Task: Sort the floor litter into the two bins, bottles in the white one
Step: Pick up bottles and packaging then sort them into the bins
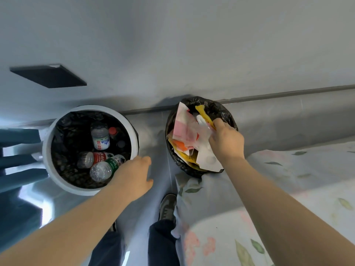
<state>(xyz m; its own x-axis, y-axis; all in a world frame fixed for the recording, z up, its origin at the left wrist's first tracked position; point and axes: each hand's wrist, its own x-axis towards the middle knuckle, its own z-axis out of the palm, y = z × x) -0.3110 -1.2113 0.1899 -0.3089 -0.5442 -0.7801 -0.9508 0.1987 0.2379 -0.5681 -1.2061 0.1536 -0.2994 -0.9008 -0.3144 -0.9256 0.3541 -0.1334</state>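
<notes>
Left hand (pixel 135 176): fingers loosely open, empty, beside white bin (pixel 46 150) rim
Right hand (pixel 227 139): fingers closed on clear wrapper (pixel 203 129) over black-bagged bin (pixel 228 112)
Bottles (pixel 99 136): inside white bin

The right hand's (pixel 226 139) fingertips are disappearing among the paper litter (pixel 192 135), hiding what they are pinching. The left hand (pixel 134 175) is covering part of the green-labelled bottle (pixel 104 167) beside it. Both forearms are running off the bottom edge.
</notes>
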